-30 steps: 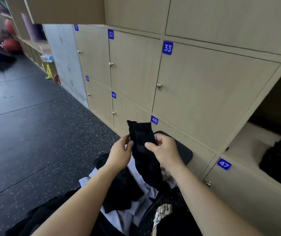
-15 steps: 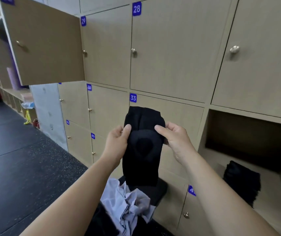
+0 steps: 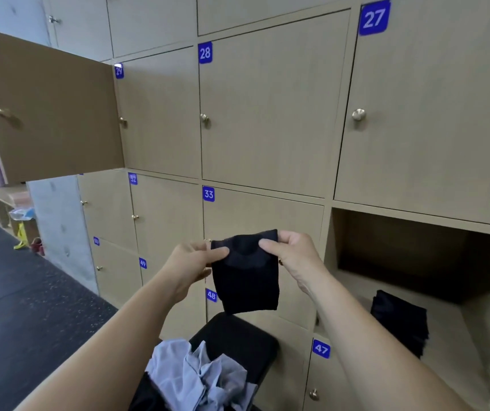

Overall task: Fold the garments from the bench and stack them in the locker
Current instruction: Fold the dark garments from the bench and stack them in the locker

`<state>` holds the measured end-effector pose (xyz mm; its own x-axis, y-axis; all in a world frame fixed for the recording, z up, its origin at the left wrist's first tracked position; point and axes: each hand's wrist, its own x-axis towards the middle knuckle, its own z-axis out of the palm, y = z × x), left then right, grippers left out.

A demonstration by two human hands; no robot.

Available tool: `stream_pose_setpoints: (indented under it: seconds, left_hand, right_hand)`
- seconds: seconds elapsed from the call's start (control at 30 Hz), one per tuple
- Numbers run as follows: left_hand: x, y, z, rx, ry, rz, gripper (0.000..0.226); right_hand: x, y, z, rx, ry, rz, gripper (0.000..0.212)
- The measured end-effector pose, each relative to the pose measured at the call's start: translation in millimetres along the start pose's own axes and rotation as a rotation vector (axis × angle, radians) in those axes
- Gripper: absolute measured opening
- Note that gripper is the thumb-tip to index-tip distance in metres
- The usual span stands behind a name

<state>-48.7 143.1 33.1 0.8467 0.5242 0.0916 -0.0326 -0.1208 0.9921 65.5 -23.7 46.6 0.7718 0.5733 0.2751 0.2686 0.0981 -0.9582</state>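
A small black garment (image 3: 246,280) hangs in the air in front of locker door 33, folded short. My left hand (image 3: 196,262) pinches its top left corner and my right hand (image 3: 294,253) pinches its top right corner. Below them a crumpled light blue-grey garment (image 3: 199,375) lies on the black padded bench (image 3: 238,333), with dark cloth under it at the bottom edge. To the right, the open locker (image 3: 416,250) holds a folded black stack (image 3: 401,321) on its floor.
Closed wooden locker doors numbered 27, 28, 32, 33, 47, 48 fill the wall. One door (image 3: 51,114) stands swung open at upper left. Dark speckled floor (image 3: 15,307) lies to the left, with small items near a grey pillar (image 3: 57,223).
The camera has tilted up from the bench to the lockers. The black garment has been raised and now hangs shorter, held at both top corners.
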Motion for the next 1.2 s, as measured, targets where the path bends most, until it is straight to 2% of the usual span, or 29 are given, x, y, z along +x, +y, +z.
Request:
stream_pose_setpoints:
  seconds: [0.07, 0.13, 0.3, 0.43, 0.63, 0.9, 1.0, 1.1, 1.13, 1.2]
  left_hand:
    - [1.5, 2.2, 4.3, 0.002, 0.074, 0.050, 0.012]
    - [2.8, 4.9, 8.8, -0.048, 0.143, 0.108, 0.013]
    - [8.6, 4.4, 18.1, -0.046, 0.232, 0.238, 0.027]
    - [10.3, 9.1, 29.3, -0.104, 0.230, 0.257, 0.030]
    - [16.7, 11.9, 39.6, -0.145, 0.252, 0.243, 0.026]
    - [16.8, 7.9, 43.3, -0.189, 0.140, 0.218, 0.019]
    - [15.3, 9.2, 45.9, -0.193, 0.071, 0.203, 0.019]
    - [15.0, 8.3, 51.4, -0.132, -0.025, 0.192, 0.017]
    - [15.5, 7.3, 53.8, -0.104, -0.063, 0.185, 0.018]
    - [16.6, 4.4, 59.2, -0.052, -0.139, 0.169, 0.018]
  right_hand:
    - [0.5, -0.1, -3.4, -0.052, 0.053, -0.033, 0.011]
    - [3.1, 1.4, -7.3, -0.118, 0.124, -0.072, 0.023]
    - [11.0, 2.0, -13.5, -0.215, 0.282, -0.131, 0.036]
    - [10.3, -5.3, -17.0, -0.112, 0.229, -0.120, 0.034]
    - [13.2, -5.1, -24.4, -0.112, 0.231, -0.122, 0.038]
    - [14.9, 9.0, -38.0, -0.075, 0.229, -0.078, 0.033]
    - [11.5, 8.6, -48.1, -0.014, 0.177, -0.011, 0.033]
    - [9.2, 6.9, -58.8, -0.129, 0.021, 0.040, 0.061]
    - [7.3, 4.0, -59.8, -0.190, -0.052, 0.052, 0.062]
    - [5.8, -0.1, -59.2, -0.305, -0.199, 0.096, 0.041]
